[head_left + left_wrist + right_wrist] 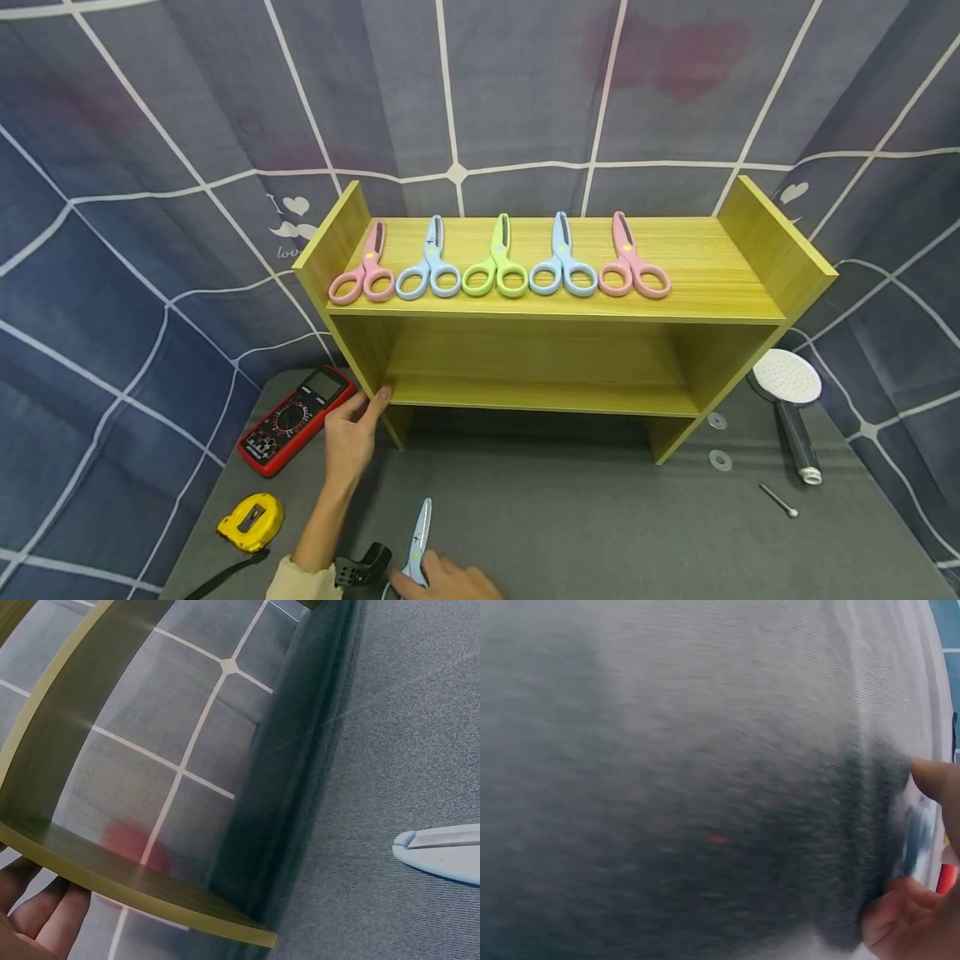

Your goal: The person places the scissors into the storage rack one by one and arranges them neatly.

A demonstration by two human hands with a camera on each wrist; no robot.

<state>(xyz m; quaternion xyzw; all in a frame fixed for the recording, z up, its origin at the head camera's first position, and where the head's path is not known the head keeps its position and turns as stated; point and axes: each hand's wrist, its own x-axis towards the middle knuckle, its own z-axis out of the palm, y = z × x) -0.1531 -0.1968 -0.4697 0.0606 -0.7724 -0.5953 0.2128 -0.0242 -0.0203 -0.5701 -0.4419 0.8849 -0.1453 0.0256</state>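
Observation:
My left hand (351, 437) grips the lower left side panel of a two-tier wooden shelf (547, 358), its thumb at the front edge. In the left wrist view, the fingers (64, 919) lie against the outside of that panel. At the bottom of the head view my right hand (448, 580) holds light-blue scissors (421, 533) by the handles, blades pointing toward the shelf. The handles are partly hidden by its fingers. On the top tier a row of scissors stands: pink (372, 258), blue (432, 250), green (500, 250), blue (562, 250) and pink (625, 246).
Left of the shelf lie a red multimeter (296, 421) and a yellow tape measure (252, 522). To the right are a shower head (787, 379), washers (720, 460) and a small metal bolt (778, 500). A checked curtain (525, 92) hangs behind the grey table (600, 525).

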